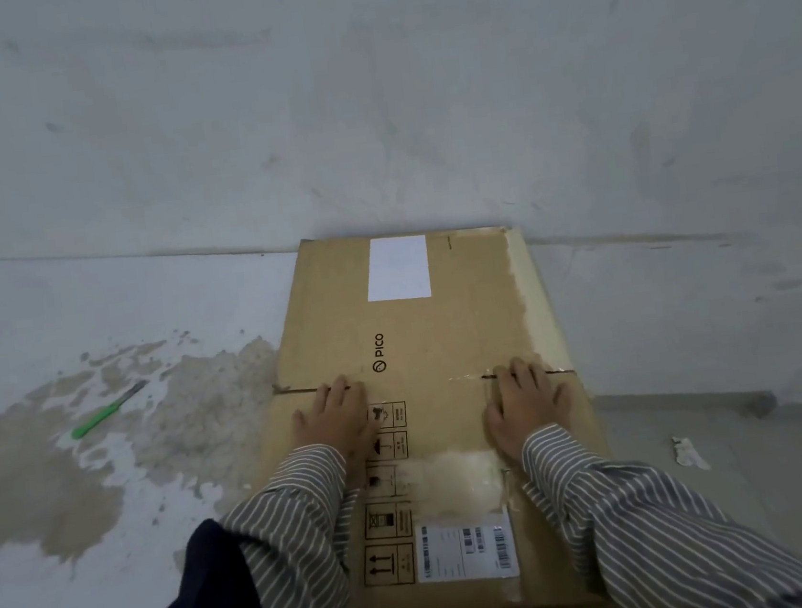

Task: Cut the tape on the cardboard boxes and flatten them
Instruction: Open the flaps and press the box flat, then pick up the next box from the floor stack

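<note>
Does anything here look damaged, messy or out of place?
Yes. The cardboard box has torn, pale patches where its surface peeled off. A green cutter lies loose on the floor's worn brown patch, and a paper scrap lies to the right.

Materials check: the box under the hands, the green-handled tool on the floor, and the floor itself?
Box: brown corrugated cardboard, matte, with printed marks, paper labels and torn patches showing a paler layer. Green-handled tool: handle looks like plastic, the grey tip probably metal; too small to be sure. Floor: pale grey coating, worn through to a sandy, concrete-like layer.
</note>
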Available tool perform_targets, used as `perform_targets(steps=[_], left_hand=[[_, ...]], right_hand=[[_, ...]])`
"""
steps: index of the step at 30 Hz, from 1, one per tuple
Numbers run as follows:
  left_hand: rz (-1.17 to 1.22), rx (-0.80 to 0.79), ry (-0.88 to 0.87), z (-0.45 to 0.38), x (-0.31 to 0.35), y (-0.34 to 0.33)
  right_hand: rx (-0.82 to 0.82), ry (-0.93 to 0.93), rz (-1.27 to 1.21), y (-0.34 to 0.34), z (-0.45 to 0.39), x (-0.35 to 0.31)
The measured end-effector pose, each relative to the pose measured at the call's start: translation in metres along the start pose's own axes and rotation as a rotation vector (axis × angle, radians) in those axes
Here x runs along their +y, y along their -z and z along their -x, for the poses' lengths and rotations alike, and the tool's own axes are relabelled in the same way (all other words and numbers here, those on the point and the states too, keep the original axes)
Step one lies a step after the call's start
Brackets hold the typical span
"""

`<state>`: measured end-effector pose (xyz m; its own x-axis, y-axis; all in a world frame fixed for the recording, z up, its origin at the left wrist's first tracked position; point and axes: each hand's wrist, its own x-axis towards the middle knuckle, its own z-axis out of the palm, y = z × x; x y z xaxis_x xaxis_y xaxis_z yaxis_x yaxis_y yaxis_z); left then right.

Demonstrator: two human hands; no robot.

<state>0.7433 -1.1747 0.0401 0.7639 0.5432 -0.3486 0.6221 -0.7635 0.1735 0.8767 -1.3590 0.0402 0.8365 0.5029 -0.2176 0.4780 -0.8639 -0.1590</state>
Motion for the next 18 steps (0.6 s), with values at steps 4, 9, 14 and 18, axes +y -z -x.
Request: perform_targets(steps=[4, 9, 14, 18], left_hand=[[0.075, 0.049, 0.094, 0.012, -0.027, 0.01], [0.092, 0.175, 0.174, 0.044, -0.078, 0.027], [0.169, 0.276, 0.324, 0.082, -0.164, 0.051], [0.195, 0.333, 0.446, 0.129, -0.256, 0.061]], right_hand=[[0.0, 0.086, 0.009, 0.01, 0.001, -0.027], [0.008, 0.259, 0.014, 0.019, 0.001, -0.1], [-0.003, 0.432, -0.01, 0.015, 0.018, -0.205], [-0.013, 0.559, -0.028, 0.001, 0.051, -0.307]])
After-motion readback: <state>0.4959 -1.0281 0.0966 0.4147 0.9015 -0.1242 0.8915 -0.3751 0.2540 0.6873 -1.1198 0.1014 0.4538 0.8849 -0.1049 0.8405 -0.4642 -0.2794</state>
